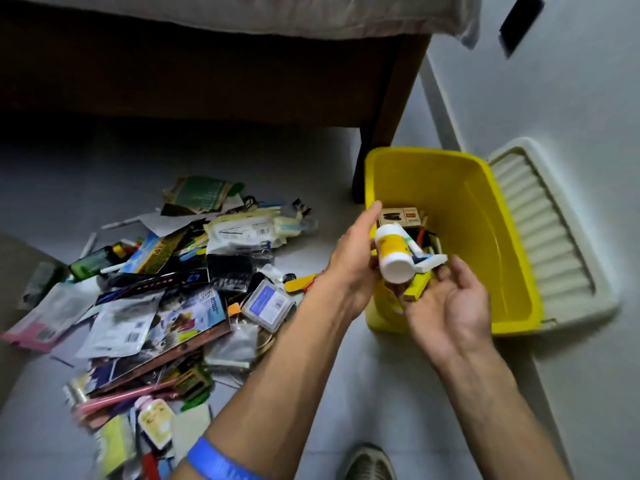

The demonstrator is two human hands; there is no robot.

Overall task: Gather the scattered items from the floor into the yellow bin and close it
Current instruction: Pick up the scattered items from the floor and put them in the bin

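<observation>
Both hands over the open yellow bin [481, 237]: left hand [356, 261] and upturned, loosely spread right hand [446, 303] cradling white bottle [394, 252] and small boxes [417, 289]; best tipped low inside; floor pile [166, 289] remaining, lid [550, 237] off beside the bin.

Bin [478, 216] stands on the floor [363, 393] at 3 o'clock of the scattered pile [166, 289], apart from it. Bed [207, 64] lies at 12 o'clock, its leg [388, 133] just beside the bin's far corner. Lid [550, 237] rests at 3 o'clock of the bin, against the wall [571, 98]. Small boxes [401, 216] lie inside the bin. Both hands are over the bin's near-left rim: left hand [353, 261] at 9 o'clock of the bottle [394, 254], right hand [450, 306] at 6 o'clock, beneath it. Shoe [370, 462] at 6 o'clock of the bin.
</observation>
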